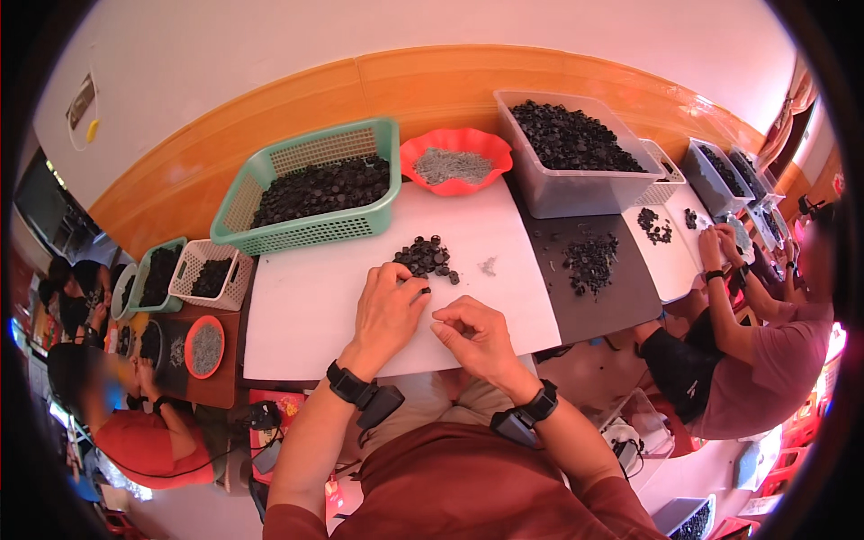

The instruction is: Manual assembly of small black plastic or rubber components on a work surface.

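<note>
Left hand (389,306) pinches one small black plastic cap (424,290) beside the near pile of black caps (427,256); right hand (474,337) curled, contents hidden. Likely light, rigid; grip by rim.

Bright, even daylight, soft shadows; fisheye bends edges, dark vignette rims the sharp centre.

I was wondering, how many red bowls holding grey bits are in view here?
2. One red bowl sits at the back of the white board, between the green basket and the grey tub; another lies far left on the brown table. Others may be hidden.
</note>
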The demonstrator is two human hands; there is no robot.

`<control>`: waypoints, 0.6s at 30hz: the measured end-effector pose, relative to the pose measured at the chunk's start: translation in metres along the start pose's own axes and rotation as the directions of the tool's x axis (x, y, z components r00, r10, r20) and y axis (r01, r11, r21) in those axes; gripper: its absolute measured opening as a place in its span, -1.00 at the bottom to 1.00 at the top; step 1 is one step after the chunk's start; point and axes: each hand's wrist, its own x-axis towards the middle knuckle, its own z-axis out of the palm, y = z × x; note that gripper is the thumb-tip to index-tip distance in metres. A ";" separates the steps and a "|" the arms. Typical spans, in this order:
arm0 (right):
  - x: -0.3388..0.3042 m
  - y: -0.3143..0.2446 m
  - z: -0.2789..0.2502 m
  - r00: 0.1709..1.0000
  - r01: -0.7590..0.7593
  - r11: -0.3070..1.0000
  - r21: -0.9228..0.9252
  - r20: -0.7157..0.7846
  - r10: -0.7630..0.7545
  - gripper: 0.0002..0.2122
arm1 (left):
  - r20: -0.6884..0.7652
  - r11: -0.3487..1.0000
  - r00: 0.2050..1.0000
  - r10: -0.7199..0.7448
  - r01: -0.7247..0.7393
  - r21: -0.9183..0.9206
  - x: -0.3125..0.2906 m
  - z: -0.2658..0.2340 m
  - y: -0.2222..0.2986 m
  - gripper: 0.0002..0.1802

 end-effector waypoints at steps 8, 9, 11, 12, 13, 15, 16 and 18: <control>0.016 -0.007 -0.060 0.982 0.001 0.916 -0.401 -0.173 -0.077 -0.85 | -0.012 0.997 1.000 -0.020 0.019 -0.069 -0.004 0.003 0.000 -0.82; 0.021 -0.004 -0.069 0.982 0.003 0.914 -0.405 -0.172 -0.080 -0.85 | -0.016 0.998 1.000 -0.007 0.006 -0.064 -0.005 0.003 -0.001 -0.82; 0.032 0.007 -0.087 0.984 0.075 0.774 -0.629 -0.079 -0.160 -0.83 | -0.017 0.997 1.000 0.001 -0.003 -0.072 -0.005 0.005 0.000 -0.82; 0.037 0.006 -0.091 0.984 0.076 0.771 -0.632 -0.078 -0.161 -0.83 | -0.017 0.997 1.000 0.005 -0.007 -0.075 -0.006 0.005 0.000 -0.83; 0.042 0.005 -0.094 0.991 0.068 0.726 -0.685 -0.037 -0.127 -0.83 | -0.020 0.997 1.000 0.006 -0.007 -0.080 -0.007 0.006 0.000 -0.83; 0.051 0.006 -0.100 0.996 0.063 0.674 -0.736 0.003 -0.089 -0.82 | -0.027 0.995 1.000 0.002 -0.004 -0.098 -0.007 0.008 0.000 -0.83; 0.055 0.008 -0.101 0.998 0.057 0.647 -0.761 0.050 -0.029 -0.80 | -0.030 0.995 1.000 -0.002 -0.001 -0.100 -0.008 0.007 0.001 -0.83; 0.061 0.010 -0.101 0.995 0.054 0.617 -0.785 0.096 0.035 -0.79 | -0.038 0.995 0.999 -0.003 0.000 -0.100 -0.009 0.007 0.001 -0.83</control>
